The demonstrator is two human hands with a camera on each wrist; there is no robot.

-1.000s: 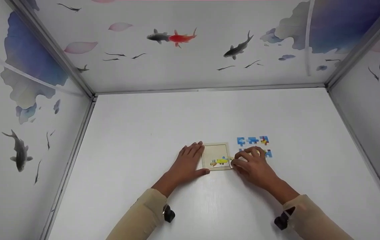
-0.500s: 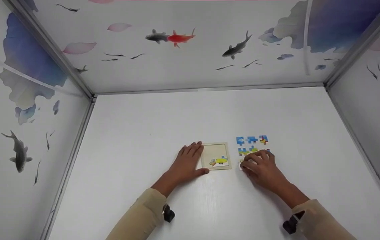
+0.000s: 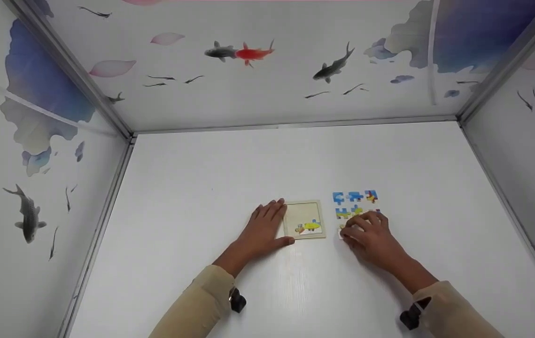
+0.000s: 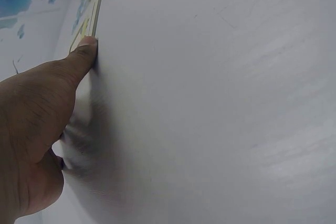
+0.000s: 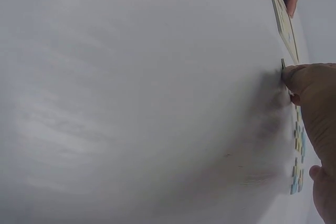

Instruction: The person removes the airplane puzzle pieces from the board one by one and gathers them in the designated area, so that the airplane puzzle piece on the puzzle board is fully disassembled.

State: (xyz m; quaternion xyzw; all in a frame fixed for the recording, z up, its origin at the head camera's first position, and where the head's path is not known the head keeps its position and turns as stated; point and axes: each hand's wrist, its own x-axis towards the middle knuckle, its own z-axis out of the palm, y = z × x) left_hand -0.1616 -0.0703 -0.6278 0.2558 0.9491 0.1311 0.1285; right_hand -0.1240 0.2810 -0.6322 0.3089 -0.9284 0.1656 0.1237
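Note:
My left hand (image 3: 265,227) lies with fingers extended along the left side of a square wooden puzzle tray (image 3: 322,216). Its thumb (image 4: 84,45) rests at the tray's near left corner. Two joined puzzle pieces (image 3: 312,226), with yellow and brown print, sit in the tray's lower right part. Just right of the tray, my right hand (image 3: 366,234) has its fingers bent and pinches a puzzle piece (image 3: 341,233) close over the table. In the right wrist view only the edge of that piece (image 5: 283,63) shows past the thumb; the fingers hide most of it.
Several loose puzzle pieces (image 3: 355,196) in blue, yellow and red lie in rows right of the tray, the nearer ones partly covered by the right hand. The white table (image 3: 229,164) is bounded by printed panels (image 3: 267,94) at the back and sides.
My right hand has moved right, away from the tray's right edge, with the puzzle piece, uncovering some loose pieces. In the last half second it has barely shifted. The left hand stays put.

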